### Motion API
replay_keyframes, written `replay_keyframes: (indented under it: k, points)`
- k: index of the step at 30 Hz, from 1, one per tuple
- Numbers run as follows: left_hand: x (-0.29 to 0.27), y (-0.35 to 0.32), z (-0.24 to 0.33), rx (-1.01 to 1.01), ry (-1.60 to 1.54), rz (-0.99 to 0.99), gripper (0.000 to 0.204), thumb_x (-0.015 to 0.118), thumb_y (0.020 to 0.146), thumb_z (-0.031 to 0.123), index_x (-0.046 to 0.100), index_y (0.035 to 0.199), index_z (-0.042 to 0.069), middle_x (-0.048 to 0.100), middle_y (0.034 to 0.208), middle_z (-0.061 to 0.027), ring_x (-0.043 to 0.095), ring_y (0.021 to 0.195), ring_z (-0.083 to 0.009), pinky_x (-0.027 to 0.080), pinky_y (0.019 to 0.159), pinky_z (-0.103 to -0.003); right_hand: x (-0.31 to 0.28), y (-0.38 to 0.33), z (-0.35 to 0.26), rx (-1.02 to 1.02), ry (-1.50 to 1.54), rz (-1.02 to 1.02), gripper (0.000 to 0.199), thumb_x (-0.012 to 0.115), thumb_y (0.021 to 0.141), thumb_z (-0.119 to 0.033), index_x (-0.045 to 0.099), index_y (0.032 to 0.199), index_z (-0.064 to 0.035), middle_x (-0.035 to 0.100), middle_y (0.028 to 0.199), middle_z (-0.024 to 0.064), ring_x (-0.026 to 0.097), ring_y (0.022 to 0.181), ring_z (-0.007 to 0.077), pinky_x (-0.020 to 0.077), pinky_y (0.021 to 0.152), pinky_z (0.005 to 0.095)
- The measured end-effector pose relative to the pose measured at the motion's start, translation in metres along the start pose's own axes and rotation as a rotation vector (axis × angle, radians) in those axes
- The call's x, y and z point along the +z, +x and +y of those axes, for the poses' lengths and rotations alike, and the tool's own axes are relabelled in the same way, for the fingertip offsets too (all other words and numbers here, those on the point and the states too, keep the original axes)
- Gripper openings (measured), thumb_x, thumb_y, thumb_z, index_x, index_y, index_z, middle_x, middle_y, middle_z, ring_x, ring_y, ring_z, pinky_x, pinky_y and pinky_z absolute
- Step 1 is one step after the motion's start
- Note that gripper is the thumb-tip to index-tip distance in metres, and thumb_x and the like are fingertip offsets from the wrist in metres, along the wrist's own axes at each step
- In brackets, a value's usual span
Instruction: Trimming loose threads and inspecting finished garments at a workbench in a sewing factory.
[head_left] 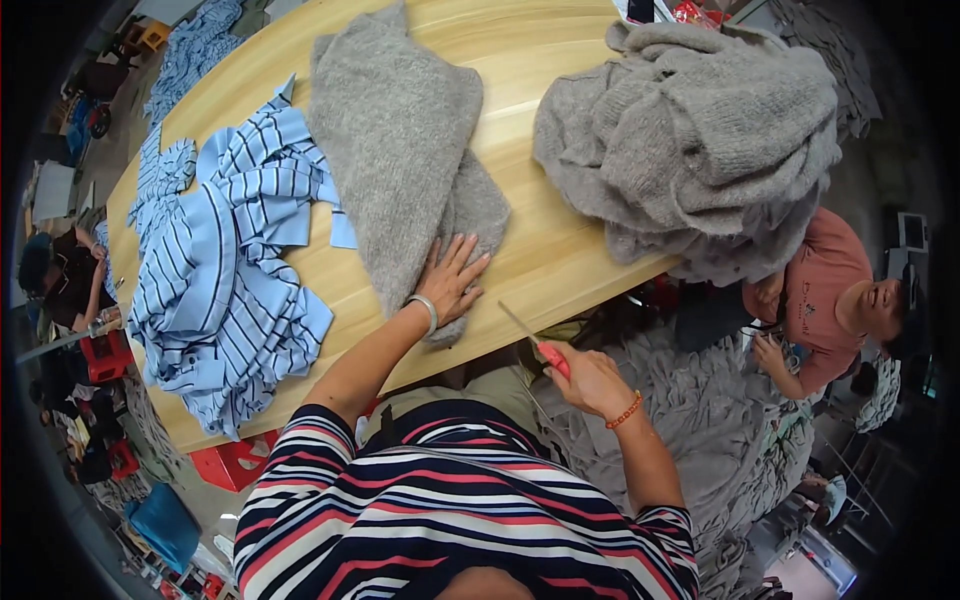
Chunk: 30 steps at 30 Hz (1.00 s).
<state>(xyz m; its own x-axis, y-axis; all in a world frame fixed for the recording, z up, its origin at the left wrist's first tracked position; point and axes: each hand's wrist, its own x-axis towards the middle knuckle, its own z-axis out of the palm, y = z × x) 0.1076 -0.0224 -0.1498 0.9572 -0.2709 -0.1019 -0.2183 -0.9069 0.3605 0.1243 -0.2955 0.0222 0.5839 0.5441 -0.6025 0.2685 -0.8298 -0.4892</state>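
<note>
My left hand lies flat with its fingers apart on the lower part of a grey knitted garment, close to the table's near edge. The garment is spread out and partly folded over itself, running away from me across the table. My right hand is closed round the red handle of a tool with a thin metal blade. Its tip points up and left toward the table edge, apart from the garment. Whether it is a knife or closed scissors I cannot tell.
Blue striped shirts lie heaped on the left of the wooden table. A big pile of grey knitwear overhangs its right edge. More grey fabric lies below at my right, near a seated person. A red stool stands under the left edge.
</note>
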Motion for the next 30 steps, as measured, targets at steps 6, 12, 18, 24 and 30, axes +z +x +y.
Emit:
replay_keyframes:
  k: [6,12,18,24,30]
  points:
    - [-0.015,-0.003,0.027,-0.143,-0.096,0.224,0.053,0.067,0.079,0.033,0.054,0.125,0.011,0.03,0.143,-0.0241,0.031,0.13,-0.0419,0.024,0.106,-0.055,0.0,0.0,-0.004,0.02,-0.032,0.084,0.043,0.062,0.085,-0.023,0.051,0.124,-0.0096,0.066,0.088,0.0219,0.063,0.082,0.0406,0.0489,0.073,0.0482]
    - [-0.019,-0.014,0.032,-0.278,-0.091,0.193,0.037,0.068,0.073,0.02,0.057,0.106,0.006,0.043,0.123,-0.0205,0.043,0.109,-0.0381,0.036,0.09,-0.045,0.004,0.0,0.002,-0.013,0.023,0.192,0.044,0.063,0.084,-0.019,0.05,0.125,-0.0095,0.065,0.089,0.0216,0.062,0.084,0.0402,0.0492,0.073,0.0473]
    - [-0.024,-0.025,0.035,-0.163,0.117,0.164,0.038,0.066,0.068,0.016,0.054,0.102,0.004,0.041,0.127,-0.0258,0.042,0.109,-0.0401,0.037,0.089,-0.046,0.009,0.002,0.002,-0.041,0.034,0.199,0.043,0.061,0.082,-0.017,0.049,0.123,-0.009,0.065,0.094,0.0203,0.062,0.085,0.0402,0.0496,0.073,0.0475]
    - [-0.021,-0.028,0.022,-0.252,-0.018,0.114,0.035,0.066,0.067,0.01,0.053,0.1,0.005,0.045,0.121,-0.0233,0.047,0.105,-0.037,0.042,0.081,-0.041,0.009,0.002,0.0,-0.037,0.036,0.196,0.045,0.062,0.081,-0.016,0.049,0.124,-0.0085,0.065,0.095,0.0205,0.062,0.086,0.0397,0.0497,0.074,0.047]
    - [-0.018,-0.041,-0.007,-0.619,-1.796,0.3,0.026,0.053,0.078,-0.004,0.054,0.102,0.006,0.059,0.1,-0.0056,0.059,0.091,-0.0174,0.05,0.078,-0.035,0.01,0.0,-0.003,-0.039,0.043,0.185,0.045,0.061,0.081,-0.016,0.049,0.124,-0.0089,0.064,0.094,0.0211,0.062,0.085,0.0399,0.0495,0.074,0.0474]
